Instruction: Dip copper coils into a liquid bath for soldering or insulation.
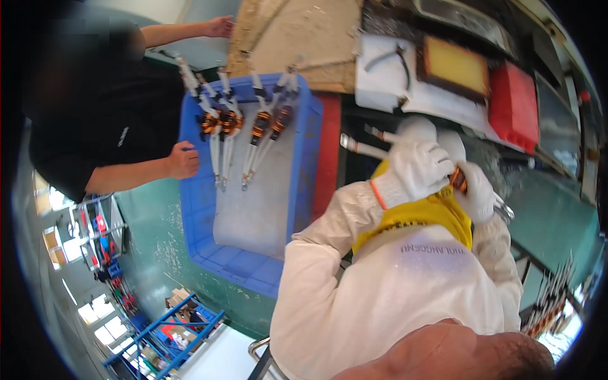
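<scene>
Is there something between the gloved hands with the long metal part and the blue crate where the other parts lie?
Nothing visible blocks it. The left hand and right hand both grip the metal part just right of the blue crate. Only the crate's own wall lies between, and a co-worker's hand rests at its far side.

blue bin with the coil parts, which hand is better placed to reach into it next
Left, probably: the left hand is nearer the blue bin, while the right hand sits farther off, gripping the orange coil part.

blue crate (pixel 196 209), red box (pixel 514 107), pliers (pixel 396 60)
</scene>
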Tool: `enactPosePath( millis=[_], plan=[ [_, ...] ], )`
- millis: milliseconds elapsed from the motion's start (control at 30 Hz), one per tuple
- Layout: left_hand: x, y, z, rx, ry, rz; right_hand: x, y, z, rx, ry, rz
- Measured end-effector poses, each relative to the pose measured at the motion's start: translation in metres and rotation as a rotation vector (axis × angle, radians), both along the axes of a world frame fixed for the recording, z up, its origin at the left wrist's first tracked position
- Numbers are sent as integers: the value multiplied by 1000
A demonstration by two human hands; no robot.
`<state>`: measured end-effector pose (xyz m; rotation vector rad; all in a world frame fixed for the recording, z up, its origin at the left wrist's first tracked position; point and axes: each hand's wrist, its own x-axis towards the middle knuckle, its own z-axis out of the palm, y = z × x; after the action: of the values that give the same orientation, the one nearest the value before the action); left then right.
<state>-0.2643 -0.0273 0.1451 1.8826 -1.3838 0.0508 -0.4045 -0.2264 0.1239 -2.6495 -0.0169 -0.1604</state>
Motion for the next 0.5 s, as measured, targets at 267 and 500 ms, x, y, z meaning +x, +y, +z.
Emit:
enactPosePath(
  millis=[267, 500],
  plan=[
    [9, 15, -96, 515, 183, 139, -40, -48, -9, 114, 55, -551],
    [-20, -42, -156, 557, -267, -84, -57, -56, 3, 170, 12, -615]
  ],
)
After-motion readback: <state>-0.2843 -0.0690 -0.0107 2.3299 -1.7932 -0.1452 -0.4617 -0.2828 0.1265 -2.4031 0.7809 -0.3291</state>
